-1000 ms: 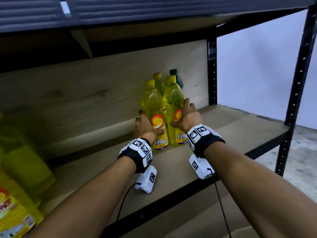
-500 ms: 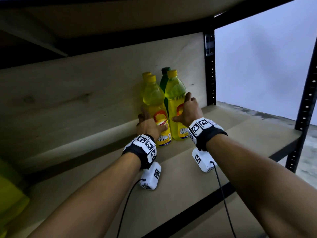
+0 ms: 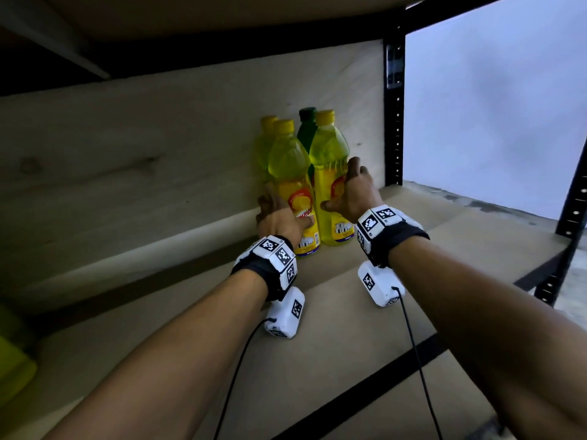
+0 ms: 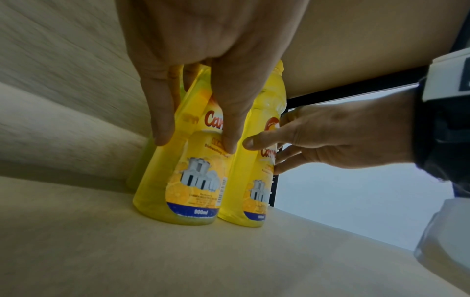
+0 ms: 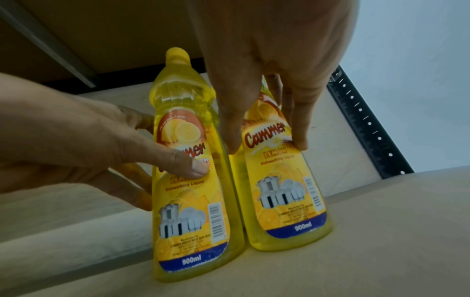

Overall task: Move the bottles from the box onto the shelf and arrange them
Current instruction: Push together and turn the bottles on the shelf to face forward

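Far left of the head view, a blurred yellow-green object [image 3: 14, 360] sits at the frame edge; what it is cannot be told. From there a long bare run of shelf board [image 3: 333, 344] extends rightward to the bottles, bounded behind by the pale wooden back panel [image 3: 143, 173] and in front by the black front rail [image 3: 381, 376].

The left hand [image 3: 279, 217] grips the left front bottle [image 3: 293, 192]: thumb across the front label, fingers curled round its left and rear side. The bottle stands upright on the board. Behind it a rear yellow bottle [image 3: 265, 144] stands close to the back panel; contact with the panel cannot be confirmed.

The right front bottle [image 3: 330, 185] stands upright just beside the left one, bases nearly touching in the right wrist view. The right hand [image 3: 357, 193] holds it, thumb on the left of the label, fingers wrapped round the right side. A green bottle [image 3: 306, 128] stands behind, visible between the two front necks.

Right of the group, a narrow strip of board separates the right hand from the black perforated upright post [image 3: 395, 122]. Beyond the post, open board continues to the right end of the shelf, with a second post [image 3: 571, 211] at the front corner. The upper shelf underside [image 3: 222, 17] sits clear above the caps.
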